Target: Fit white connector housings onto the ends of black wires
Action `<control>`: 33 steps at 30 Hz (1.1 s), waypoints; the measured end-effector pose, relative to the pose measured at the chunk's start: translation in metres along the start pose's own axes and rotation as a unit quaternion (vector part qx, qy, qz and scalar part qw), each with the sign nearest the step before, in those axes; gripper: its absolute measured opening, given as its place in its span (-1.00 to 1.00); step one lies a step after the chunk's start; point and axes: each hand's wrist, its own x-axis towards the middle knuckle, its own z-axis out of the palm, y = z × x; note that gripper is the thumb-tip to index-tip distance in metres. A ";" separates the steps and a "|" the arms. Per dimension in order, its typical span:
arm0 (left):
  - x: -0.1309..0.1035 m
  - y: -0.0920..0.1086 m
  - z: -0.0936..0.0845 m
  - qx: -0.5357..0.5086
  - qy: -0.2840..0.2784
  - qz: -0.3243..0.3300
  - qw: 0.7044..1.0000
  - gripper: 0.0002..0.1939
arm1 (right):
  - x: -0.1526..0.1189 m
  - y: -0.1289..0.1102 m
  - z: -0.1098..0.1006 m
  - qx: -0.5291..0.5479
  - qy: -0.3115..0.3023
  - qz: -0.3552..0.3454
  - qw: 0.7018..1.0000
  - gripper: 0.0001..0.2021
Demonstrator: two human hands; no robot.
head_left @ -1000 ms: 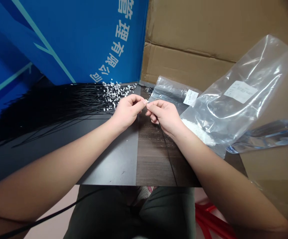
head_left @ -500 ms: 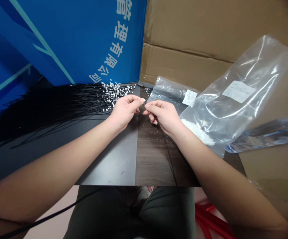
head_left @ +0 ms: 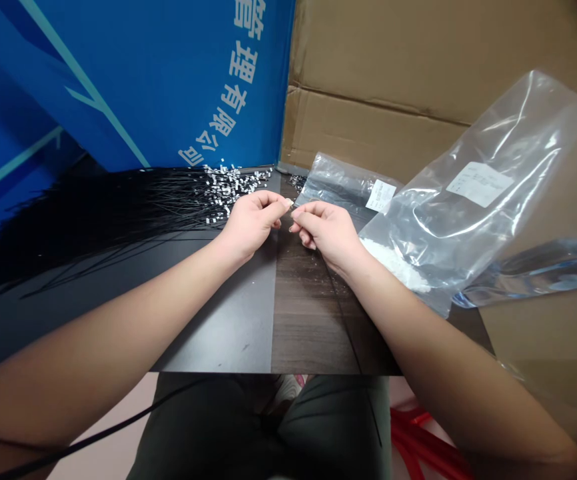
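My left hand [head_left: 257, 220] is closed in a pinch, with a tiny pale piece at its fingertips that is too small to name. Just beside it, my right hand [head_left: 326, 230] pinches a thin black wire [head_left: 336, 293], which trails down over the table's front edge. The fingertips of both hands nearly meet above the dark wood table [head_left: 303, 333]. Left of my left hand lies a large bundle of black wires [head_left: 93, 220], with many small white pieces [head_left: 228, 183] at their right ends.
Clear plastic bags [head_left: 468, 213] with white labels lie at the right, one holding white pieces [head_left: 398, 267]. A smaller bag [head_left: 343, 177] is behind my right hand. A blue panel [head_left: 168, 67] and cardboard [head_left: 393, 60] stand behind; a red stool [head_left: 423, 440] is below.
Both hands stay almost in place, with the fingertips shifted very slightly. The lower part of the thin black wire now hangs differently, its end showing over the right trouser leg.
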 end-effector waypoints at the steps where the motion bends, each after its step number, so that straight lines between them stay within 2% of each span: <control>1: 0.000 0.000 0.000 0.002 0.001 0.000 1.000 -0.81 | 0.000 0.000 0.000 0.000 0.000 -0.001 1.000 -0.94; 12: -0.001 0.002 0.001 0.017 -0.010 0.010 1.000 -0.79 | -0.001 0.001 0.002 -0.002 0.006 0.002 1.000 -0.93; 20: -0.001 0.002 0.000 0.040 0.005 0.018 0.999 -0.78 | 0.000 -0.001 0.001 0.017 0.006 0.002 1.000 -0.93; 33: -0.002 0.001 0.001 0.026 0.000 0.009 1.000 -0.79 | 0.001 -0.001 0.002 0.021 0.004 0.010 1.000 -0.94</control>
